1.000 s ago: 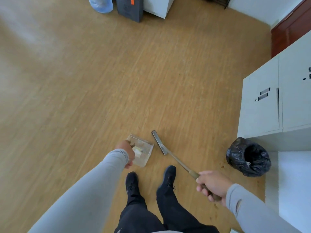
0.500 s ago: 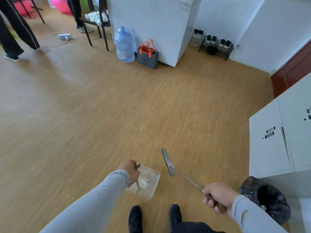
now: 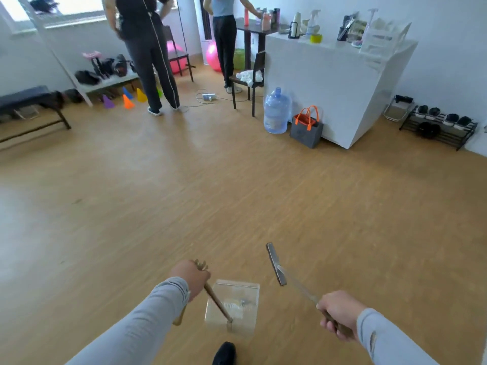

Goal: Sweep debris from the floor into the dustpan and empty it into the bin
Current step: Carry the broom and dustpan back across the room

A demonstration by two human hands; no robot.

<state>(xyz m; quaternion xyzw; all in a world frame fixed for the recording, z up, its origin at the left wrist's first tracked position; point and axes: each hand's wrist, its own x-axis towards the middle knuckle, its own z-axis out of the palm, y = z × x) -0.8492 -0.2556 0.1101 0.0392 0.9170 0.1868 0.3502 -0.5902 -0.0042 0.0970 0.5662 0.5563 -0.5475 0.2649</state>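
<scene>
Above wood floor [image 3: 237, 193], left hand [image 3: 191, 277] grips dustpan [image 3: 233, 306] holding pale scraps; right hand [image 3: 338, 313] grips broom [image 3: 276, 264].

One dustpan [image 3: 232, 306], one broom [image 3: 276, 263], two hands [image 3: 191, 279].

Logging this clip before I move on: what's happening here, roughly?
A person is mid sweeping job on a wooden floor. The left hand grips the wooden handle of a clear dustpan, which holds a little pale debris. The right hand holds a long-handled broom, its narrow head out in front and to the right of the pan, apart from it. No bin is in view. Two other people stand at the far end of the room.
</scene>
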